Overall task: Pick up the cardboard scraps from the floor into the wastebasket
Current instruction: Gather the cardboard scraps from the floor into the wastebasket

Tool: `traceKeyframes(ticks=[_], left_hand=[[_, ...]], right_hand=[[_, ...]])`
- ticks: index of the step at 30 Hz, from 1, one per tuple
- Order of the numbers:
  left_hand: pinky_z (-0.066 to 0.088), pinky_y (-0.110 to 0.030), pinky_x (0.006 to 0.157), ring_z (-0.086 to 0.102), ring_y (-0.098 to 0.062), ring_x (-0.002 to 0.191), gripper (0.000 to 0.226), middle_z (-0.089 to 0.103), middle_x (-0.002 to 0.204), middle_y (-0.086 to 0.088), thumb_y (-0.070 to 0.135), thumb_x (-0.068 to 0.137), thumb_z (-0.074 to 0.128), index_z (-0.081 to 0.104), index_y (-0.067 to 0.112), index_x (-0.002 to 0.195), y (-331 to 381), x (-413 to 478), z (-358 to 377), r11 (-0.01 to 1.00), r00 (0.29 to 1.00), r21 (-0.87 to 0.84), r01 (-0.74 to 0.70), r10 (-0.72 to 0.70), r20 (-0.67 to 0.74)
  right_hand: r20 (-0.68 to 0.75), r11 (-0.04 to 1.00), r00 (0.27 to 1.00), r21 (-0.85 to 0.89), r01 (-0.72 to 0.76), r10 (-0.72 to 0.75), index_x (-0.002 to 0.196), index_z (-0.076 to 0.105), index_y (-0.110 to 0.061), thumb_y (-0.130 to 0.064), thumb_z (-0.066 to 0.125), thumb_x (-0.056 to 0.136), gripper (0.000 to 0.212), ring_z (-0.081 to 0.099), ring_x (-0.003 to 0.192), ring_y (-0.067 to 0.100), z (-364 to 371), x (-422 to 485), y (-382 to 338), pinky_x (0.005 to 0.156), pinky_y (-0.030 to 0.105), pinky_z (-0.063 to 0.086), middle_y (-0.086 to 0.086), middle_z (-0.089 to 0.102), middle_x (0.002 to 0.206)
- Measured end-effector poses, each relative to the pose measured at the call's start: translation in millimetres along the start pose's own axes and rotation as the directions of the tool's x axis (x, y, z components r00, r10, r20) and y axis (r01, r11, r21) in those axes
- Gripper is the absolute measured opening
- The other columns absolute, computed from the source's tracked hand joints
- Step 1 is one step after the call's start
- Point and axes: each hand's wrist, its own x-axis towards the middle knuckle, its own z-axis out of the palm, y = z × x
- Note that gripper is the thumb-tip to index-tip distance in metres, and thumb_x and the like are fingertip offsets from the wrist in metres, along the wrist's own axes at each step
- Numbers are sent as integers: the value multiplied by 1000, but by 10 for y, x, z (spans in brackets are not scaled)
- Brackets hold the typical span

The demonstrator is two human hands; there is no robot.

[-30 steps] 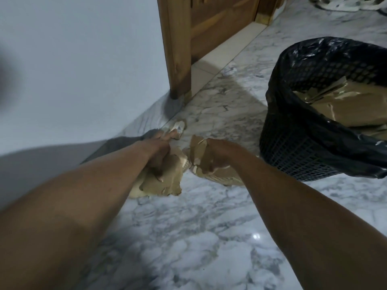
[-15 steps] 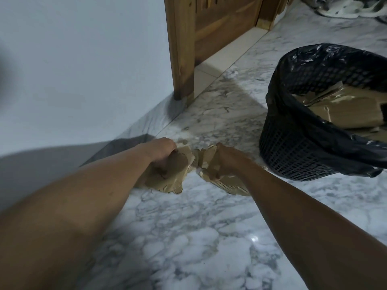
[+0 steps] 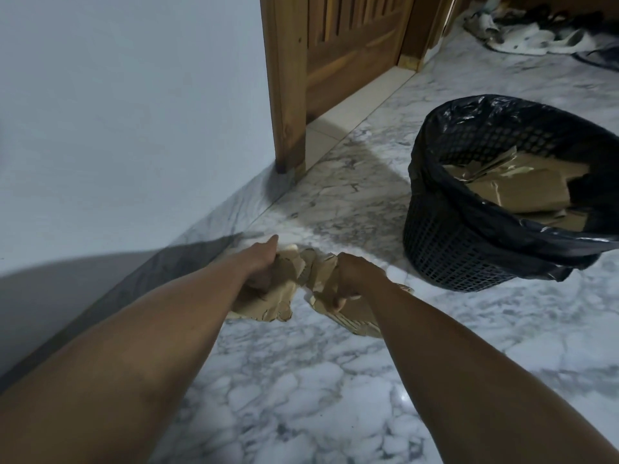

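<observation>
My left hand grips a bunch of torn brown cardboard scraps low over the marble floor, near the wall. Right beside it, my right hand holds a second bunch of cardboard scraps, and the two bunches nearly touch. The black mesh wastebasket with a black plastic liner stands to the right of my hands. Several flat pieces of cardboard lie inside it.
A white wall runs along the left. A wooden door frame and door stand at the back. White sandals lie on the floor at the far right. Grey-veined marble floor spreads in front of me.
The small scrap that lay beyond my left hand a second ago is no longer on the floor. Both hands have drawn together with their bunches, and my view has tilted up.
</observation>
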Motion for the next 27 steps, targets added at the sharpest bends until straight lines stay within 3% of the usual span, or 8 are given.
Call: traceKeyframes(ticks=[3,6,10,13,17,21,24,27], left_hand=[[46,-36,98,54,-27,117,74,55,133,-6,30,65,80,50,24,133,-9,-174,48,998,998,56,-8,11,-69],[38,-34,103,47,-28,129,74,47,142,-10,20,79,76,39,15,143,56,-336,137,1000,999,17,-14,14,-36],[45,-34,98,55,-25,116,59,55,131,-6,29,77,75,50,16,129,66,-529,93,1000,989,13,-12,13,-146],[47,-30,86,58,-27,109,41,58,122,-10,12,86,64,51,7,125,163,-602,-323,983,981,-180,-33,-3,-193],[46,-35,74,60,-32,96,19,64,109,-19,8,95,48,59,0,107,582,-795,-1402,858,879,-474,-197,-60,-473],[44,-28,57,58,-25,84,26,58,103,-11,11,94,45,55,8,118,1336,-1129,-2297,693,795,-625,-360,-122,-594],[51,-31,70,57,-22,91,37,58,114,-4,26,89,53,54,17,125,1961,-1319,-2525,586,775,-677,-446,-126,-620],[53,-36,85,58,-22,105,45,59,125,-4,27,85,61,52,22,128,2519,-1333,-2407,462,778,-712,-529,-71,-624]], right_hand=[[-132,997,991,70,-12,21,121,46,-19,-24,79,71,60,61,97,28,100,-237,-19,81,40,53,3,60,106],[-240,996,971,91,23,-1,121,47,-19,-28,59,87,38,62,104,31,254,-474,-65,86,44,52,7,62,116],[-291,987,956,145,66,-21,123,46,-18,-43,62,84,49,62,108,32,199,-755,-101,81,39,48,8,62,117],[-438,962,897,213,168,-60,123,51,-21,-42,54,87,42,63,106,32,-229,-942,-261,84,40,51,8,64,119],[-645,847,764,408,341,3,134,37,-11,-14,46,98,37,59,107,34,-1323,-1430,-341,79,39,45,13,58,114],[-767,729,642,435,529,-8,139,32,-8,-23,60,95,55,53,102,20,-2291,-1883,79,79,32,43,0,51,105],[-780,622,616,538,568,112,140,35,-9,-29,61,96,55,51,111,14,-2581,-2035,642,77,19,45,0,50,120],[-775,557,555,615,557,301,131,46,-8,-27,62,91,47,57,102,17,-2590,-1999,1242,72,30,46,2,57,111]])
